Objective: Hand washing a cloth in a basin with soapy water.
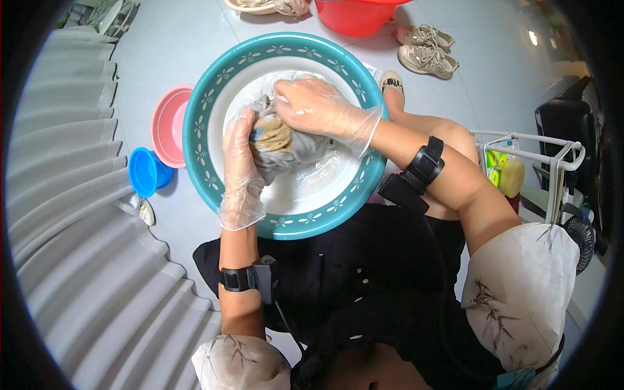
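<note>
A round teal and white plastic basin [195, 161] stands before me with some water in it. Bunched in it is a wet grey cloth item [297, 151] with a tan and blue patch. My left hand [240, 151], in a clear disposable glove, grips the cloth at its left side. On its upper side my right hand [312, 105], gloved the same way, is closed with the fingers curled into the fabric. The fingertips of the right hand are partly hidden. Both forearms wear black straps with small devices.
Left of the basin are a pink basin [168, 126] and a blue small bucket [146, 173], beside a white pleated curtain [73, 161]. Beyond it stand a red tub [351, 17], a cream basin [253, 7] holding cloth, and beige sneakers [426, 61]. A white rack [551, 158] is at the right.
</note>
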`<action>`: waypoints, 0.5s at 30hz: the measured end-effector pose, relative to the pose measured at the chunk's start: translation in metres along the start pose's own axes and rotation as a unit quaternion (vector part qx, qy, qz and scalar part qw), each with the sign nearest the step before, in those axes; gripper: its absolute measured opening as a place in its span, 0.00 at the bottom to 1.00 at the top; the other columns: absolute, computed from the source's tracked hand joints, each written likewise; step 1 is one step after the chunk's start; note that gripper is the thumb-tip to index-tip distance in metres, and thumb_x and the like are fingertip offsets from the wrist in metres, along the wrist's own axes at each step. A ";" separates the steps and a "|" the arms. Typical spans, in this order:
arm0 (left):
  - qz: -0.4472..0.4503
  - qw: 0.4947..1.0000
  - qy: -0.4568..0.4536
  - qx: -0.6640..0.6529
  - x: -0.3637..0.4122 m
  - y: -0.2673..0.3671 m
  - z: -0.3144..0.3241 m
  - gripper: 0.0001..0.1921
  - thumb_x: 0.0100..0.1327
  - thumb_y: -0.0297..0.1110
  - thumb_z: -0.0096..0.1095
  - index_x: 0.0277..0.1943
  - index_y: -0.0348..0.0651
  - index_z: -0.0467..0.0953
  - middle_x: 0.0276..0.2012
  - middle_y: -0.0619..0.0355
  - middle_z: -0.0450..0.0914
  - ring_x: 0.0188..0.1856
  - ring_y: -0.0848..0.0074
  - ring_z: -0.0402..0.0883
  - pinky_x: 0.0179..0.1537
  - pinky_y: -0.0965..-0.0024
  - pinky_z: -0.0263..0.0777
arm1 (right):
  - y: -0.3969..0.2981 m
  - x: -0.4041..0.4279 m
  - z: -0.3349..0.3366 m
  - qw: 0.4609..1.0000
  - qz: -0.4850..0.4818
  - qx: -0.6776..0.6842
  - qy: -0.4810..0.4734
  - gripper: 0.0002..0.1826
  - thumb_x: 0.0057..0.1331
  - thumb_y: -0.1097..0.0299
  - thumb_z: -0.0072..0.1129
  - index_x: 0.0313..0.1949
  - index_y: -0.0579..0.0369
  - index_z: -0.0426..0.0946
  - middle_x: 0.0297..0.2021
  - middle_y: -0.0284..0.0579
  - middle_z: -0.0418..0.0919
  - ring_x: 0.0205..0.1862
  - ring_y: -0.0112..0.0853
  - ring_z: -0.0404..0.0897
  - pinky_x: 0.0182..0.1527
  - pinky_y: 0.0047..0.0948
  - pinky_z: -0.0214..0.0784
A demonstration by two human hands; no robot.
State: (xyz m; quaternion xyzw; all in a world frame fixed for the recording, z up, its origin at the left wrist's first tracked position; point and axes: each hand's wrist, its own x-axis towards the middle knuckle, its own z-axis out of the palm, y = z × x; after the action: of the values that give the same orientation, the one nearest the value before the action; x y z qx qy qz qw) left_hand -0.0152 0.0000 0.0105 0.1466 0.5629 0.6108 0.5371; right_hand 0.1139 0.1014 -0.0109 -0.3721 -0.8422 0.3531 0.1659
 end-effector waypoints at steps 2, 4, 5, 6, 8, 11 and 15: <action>0.019 0.999 -0.010 0.032 -0.001 0.007 -0.003 0.17 0.64 0.44 0.60 0.48 0.40 0.75 0.40 0.59 0.79 0.41 0.77 0.78 0.44 0.73 0.72 | 0.005 0.005 -0.005 0.997 -0.030 -0.066 -0.005 0.16 0.62 0.62 0.50 0.45 0.57 0.71 0.45 0.58 0.77 0.52 0.52 0.73 0.52 0.44 0.66; 0.057 0.994 -0.062 0.068 -0.002 0.014 0.000 0.15 0.67 0.38 0.58 0.49 0.35 0.72 0.39 0.58 0.77 0.38 0.79 0.78 0.39 0.75 0.73 | 0.003 0.008 -0.014 0.993 -0.037 0.083 -0.076 0.26 0.62 0.60 0.52 0.57 0.57 0.66 0.58 0.58 0.69 0.62 0.50 0.65 0.62 0.40 0.58; 0.069 0.995 -0.054 0.050 -0.003 0.014 0.002 0.15 0.68 0.37 0.57 0.50 0.34 0.72 0.39 0.58 0.77 0.38 0.80 0.77 0.39 0.77 0.73 | -0.008 0.008 -0.015 0.953 -0.034 0.274 -0.126 0.33 0.61 0.56 0.55 0.62 0.57 0.61 0.60 0.61 0.66 0.64 0.48 0.64 0.63 0.39 0.57; 0.069 0.995 -0.052 0.050 -0.003 0.014 0.001 0.15 0.68 0.37 0.57 0.50 0.34 0.72 0.39 0.58 0.77 0.38 0.80 0.77 0.39 0.77 0.73 | -0.016 0.006 -0.013 0.874 -0.028 0.453 -0.172 0.40 0.59 0.53 0.58 0.67 0.58 0.56 0.62 0.64 0.63 0.66 0.47 0.62 0.65 0.39 0.56; 0.089 0.992 0.012 0.083 -0.002 0.018 0.002 0.14 0.67 0.43 0.58 0.46 0.41 0.74 0.35 0.65 0.74 0.36 0.83 0.74 0.36 0.78 0.69 | -0.019 0.000 -0.004 0.900 -0.103 0.397 -0.149 0.44 0.60 0.52 0.63 0.68 0.57 0.53 0.63 0.64 0.62 0.66 0.44 0.62 0.65 0.36 0.57; 0.071 0.997 0.026 0.020 0.008 0.002 0.000 0.15 0.67 0.43 0.57 0.49 0.41 0.74 0.39 0.60 0.78 0.40 0.79 0.78 0.40 0.76 0.74 | -0.021 -0.002 0.020 0.932 -0.102 0.343 -0.052 0.36 0.60 0.56 0.63 0.64 0.52 0.61 0.60 0.56 0.67 0.63 0.44 0.67 0.62 0.37 0.60; -0.025 0.987 0.049 -0.151 0.009 -0.002 -0.003 0.14 0.68 0.44 0.55 0.45 0.42 0.74 0.38 0.57 0.79 0.41 0.73 0.80 0.42 0.69 0.76 | -0.036 -0.021 0.030 0.973 -0.103 0.195 0.062 0.25 0.57 0.58 0.64 0.53 0.50 0.70 0.46 0.50 0.75 0.47 0.48 0.77 0.48 0.40 0.71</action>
State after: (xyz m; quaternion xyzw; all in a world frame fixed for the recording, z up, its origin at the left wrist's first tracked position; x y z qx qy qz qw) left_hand -0.0206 0.0057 0.0041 0.0191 0.4932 0.6816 0.5402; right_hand 0.0933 0.0546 -0.0065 -0.2649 -0.7790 0.4678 0.3228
